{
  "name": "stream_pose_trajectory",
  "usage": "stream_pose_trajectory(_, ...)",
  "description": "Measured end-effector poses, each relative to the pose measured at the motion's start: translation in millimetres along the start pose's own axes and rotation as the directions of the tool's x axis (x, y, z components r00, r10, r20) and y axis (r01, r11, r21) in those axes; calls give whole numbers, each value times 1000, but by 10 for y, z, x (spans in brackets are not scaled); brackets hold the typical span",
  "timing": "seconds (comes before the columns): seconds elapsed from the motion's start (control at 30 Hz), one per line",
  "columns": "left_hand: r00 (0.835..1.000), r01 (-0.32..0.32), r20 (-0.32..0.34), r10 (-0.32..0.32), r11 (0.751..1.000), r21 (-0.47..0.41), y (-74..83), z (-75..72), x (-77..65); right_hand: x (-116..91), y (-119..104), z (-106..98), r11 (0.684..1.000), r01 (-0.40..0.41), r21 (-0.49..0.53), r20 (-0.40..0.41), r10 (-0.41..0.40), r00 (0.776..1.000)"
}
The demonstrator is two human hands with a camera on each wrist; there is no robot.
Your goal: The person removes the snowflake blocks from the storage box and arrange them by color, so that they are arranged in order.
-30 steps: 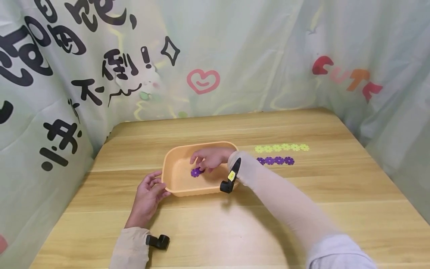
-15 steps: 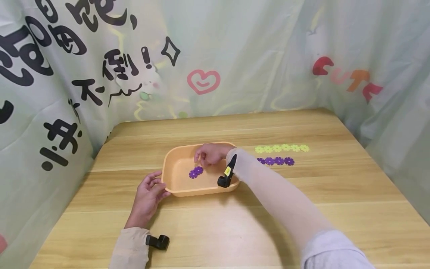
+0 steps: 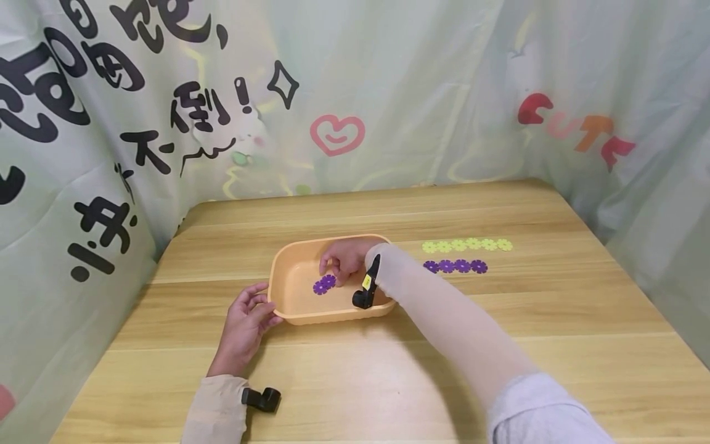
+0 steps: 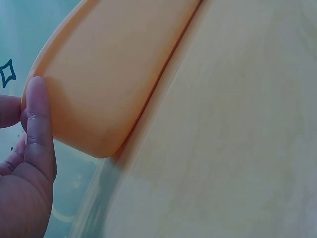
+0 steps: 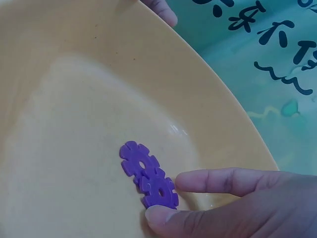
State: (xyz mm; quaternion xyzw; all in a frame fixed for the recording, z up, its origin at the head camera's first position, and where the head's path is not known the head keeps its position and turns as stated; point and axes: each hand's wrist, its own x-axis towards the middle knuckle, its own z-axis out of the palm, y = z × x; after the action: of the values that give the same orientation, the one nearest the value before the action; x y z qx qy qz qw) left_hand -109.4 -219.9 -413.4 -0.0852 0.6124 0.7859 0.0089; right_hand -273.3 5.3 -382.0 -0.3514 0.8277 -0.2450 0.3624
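A shallow peach-orange plastic tub (image 3: 302,317) stands on the table, its near left corner held by my left hand (image 3: 248,320). The left wrist view shows the thumb (image 4: 37,111) along the tub's outer wall, fingers at the rim. Inside the tub, two purple snowflake discs (image 5: 140,161) lie overlapped. My right hand (image 3: 348,256) reaches in from the right. Its thumb (image 5: 166,218) and index finger (image 5: 218,181) close in from two sides on the nearer disc (image 5: 161,191), the thumb tip overlapping its lower edge.
On the wooden table (image 3: 471,364), right of the tub, lie a row of several yellow discs (image 3: 467,245) and, in front, a row of several purple discs (image 3: 462,266). My right forearm (image 3: 444,314) crosses close to them. A printed curtain (image 3: 421,92) hangs behind.
The right hand first drew back from the purple discs, leaving them slightly further left in the tub, then came back to the nearer one. The left hand and tub stay put.
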Motion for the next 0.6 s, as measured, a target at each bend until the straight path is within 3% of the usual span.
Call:
stream_pose_trajectory(0.33, 1000, -3, 2, 3, 1000, 4, 5, 4, -7, -7, -13, 2, 999, 1, -53, -26, -2, 1000)
stream_pose_trajectory(0.6, 1000, -18, 4, 18, 1000, -1, -12, -8, 1, -46, -26, 1, 1000, -5, -17, -28, 4, 1000)
